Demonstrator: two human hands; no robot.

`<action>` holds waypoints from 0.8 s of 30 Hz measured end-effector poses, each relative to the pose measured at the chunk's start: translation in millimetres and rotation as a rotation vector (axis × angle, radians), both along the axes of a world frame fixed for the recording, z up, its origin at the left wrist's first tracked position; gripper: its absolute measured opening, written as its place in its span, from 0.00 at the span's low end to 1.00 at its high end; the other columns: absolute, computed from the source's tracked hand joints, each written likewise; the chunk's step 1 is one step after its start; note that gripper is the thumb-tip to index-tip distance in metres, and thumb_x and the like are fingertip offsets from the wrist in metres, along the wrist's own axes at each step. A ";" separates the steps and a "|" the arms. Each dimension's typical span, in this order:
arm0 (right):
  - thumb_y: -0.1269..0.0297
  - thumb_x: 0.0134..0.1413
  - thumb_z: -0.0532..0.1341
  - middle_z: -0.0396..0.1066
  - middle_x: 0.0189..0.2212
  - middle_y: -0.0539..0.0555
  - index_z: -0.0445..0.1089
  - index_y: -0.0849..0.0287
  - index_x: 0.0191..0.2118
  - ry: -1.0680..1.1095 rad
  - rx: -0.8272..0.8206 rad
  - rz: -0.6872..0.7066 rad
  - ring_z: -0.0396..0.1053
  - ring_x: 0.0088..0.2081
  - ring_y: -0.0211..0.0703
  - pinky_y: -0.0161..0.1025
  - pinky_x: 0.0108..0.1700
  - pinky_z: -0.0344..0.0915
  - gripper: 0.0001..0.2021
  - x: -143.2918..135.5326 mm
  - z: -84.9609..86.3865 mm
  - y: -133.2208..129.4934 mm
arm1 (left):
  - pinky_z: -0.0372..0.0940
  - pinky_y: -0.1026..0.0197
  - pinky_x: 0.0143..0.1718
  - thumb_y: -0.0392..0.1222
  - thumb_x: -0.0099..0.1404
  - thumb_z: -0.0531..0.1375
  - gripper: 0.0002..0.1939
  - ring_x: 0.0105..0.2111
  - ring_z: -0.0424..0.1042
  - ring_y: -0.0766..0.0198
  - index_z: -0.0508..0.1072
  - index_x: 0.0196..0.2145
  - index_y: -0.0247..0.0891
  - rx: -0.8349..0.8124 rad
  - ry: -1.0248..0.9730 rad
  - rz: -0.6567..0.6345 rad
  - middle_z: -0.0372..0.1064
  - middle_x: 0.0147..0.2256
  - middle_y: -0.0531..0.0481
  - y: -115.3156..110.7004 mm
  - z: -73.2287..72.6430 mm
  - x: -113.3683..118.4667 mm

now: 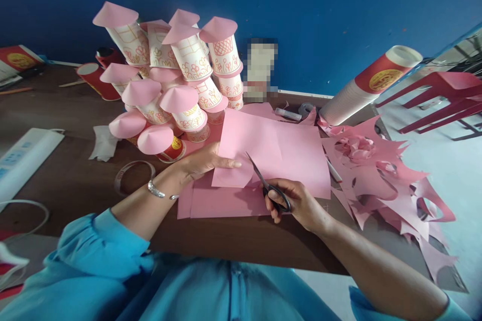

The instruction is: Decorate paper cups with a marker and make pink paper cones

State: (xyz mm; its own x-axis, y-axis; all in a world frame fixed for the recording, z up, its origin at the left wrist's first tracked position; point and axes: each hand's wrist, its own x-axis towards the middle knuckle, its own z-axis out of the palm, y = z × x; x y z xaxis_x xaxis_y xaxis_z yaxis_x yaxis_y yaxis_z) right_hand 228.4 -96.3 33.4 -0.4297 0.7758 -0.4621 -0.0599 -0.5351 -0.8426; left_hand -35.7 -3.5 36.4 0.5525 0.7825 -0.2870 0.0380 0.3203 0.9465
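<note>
A large sheet of pink paper (297,145) is held above the table by my left hand (207,161), thumb on top and fingers hidden beneath. A slit runs into its near edge, where the scissors (262,176) sit with a blade showing over the paper. My right hand (291,200) is closed around their black handles. More pink sheets (226,205) lie flat underneath. Just beyond my left hand stand several paper cups with pink cone tops (181,100), many with drawn flowers and windows.
Cut pink scraps (384,185) heap up at the right. A tall stack of paper cups (361,85) leans behind them. A roll of tape (307,109) lies near the blue wall (301,20). At the left are a ring of tape (135,175) and a white box (28,160).
</note>
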 end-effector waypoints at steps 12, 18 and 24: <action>0.36 0.50 0.75 0.72 0.25 0.48 0.73 0.61 0.36 0.007 0.035 0.016 0.70 0.21 0.33 0.32 0.23 0.71 0.29 2.0 -3.3 0.9 | 0.66 0.45 0.63 0.49 0.57 0.76 0.35 0.60 0.72 0.44 0.75 0.59 0.38 0.052 0.049 -0.079 0.77 0.57 0.42 3.3 -0.5 -3.2; 0.37 0.51 0.74 0.72 0.25 0.48 0.74 0.61 0.39 -0.004 0.045 0.019 0.70 0.22 0.34 0.33 0.24 0.71 0.28 3.7 -3.1 0.3 | 0.63 0.41 0.66 0.51 0.54 0.77 0.38 0.63 0.70 0.40 0.75 0.60 0.37 0.059 0.090 -0.040 0.76 0.58 0.39 3.1 3.0 -3.6; 0.36 0.50 0.74 0.71 0.25 0.48 0.74 0.61 0.37 -0.015 0.044 0.029 0.69 0.22 0.34 0.34 0.24 0.71 0.29 3.5 -2.1 1.0 | 0.65 0.43 0.63 0.50 0.53 0.78 0.39 0.61 0.72 0.42 0.75 0.60 0.37 0.039 0.100 -0.031 0.77 0.56 0.40 2.9 3.4 -5.5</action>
State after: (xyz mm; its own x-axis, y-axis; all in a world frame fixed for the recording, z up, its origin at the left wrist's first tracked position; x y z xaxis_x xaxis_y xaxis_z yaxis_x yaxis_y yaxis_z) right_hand 231.9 -95.3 31.3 -0.4451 0.7829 -0.4347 -0.0321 -0.4991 -0.8660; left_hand -41.1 -0.6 39.8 0.5468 0.7772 -0.3113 0.1420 0.2804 0.9493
